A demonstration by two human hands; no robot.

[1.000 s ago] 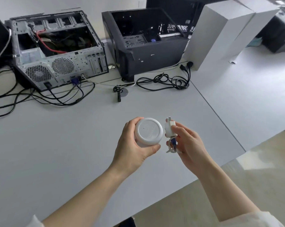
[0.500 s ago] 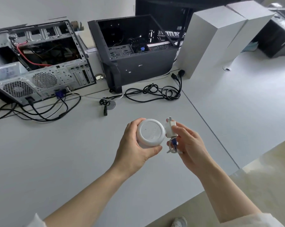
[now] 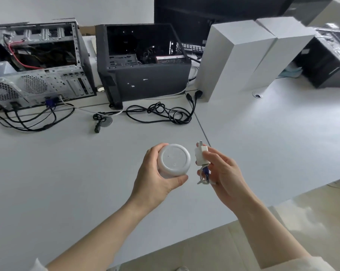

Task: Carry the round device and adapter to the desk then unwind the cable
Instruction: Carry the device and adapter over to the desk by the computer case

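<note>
Left hand [image 3: 155, 180] wrapped around round device [image 3: 174, 160] — held above desk [image 3: 67, 173]. Right hand [image 3: 222, 171] closed on adapter [image 3: 201, 155] and coiled cable [image 3: 204, 176].

A: How many computer cases are there?
B: Two with open sides, a silver computer case [image 3: 36, 71] at upper left and a black computer case [image 3: 145, 65] beside it.
A: And white boxes?
B: Two, white box [image 3: 229, 61] and second white box [image 3: 278, 55], upper right.
A: Hands?
B: Two, left hand [image 3: 155, 182] and right hand [image 3: 224, 173].
</note>
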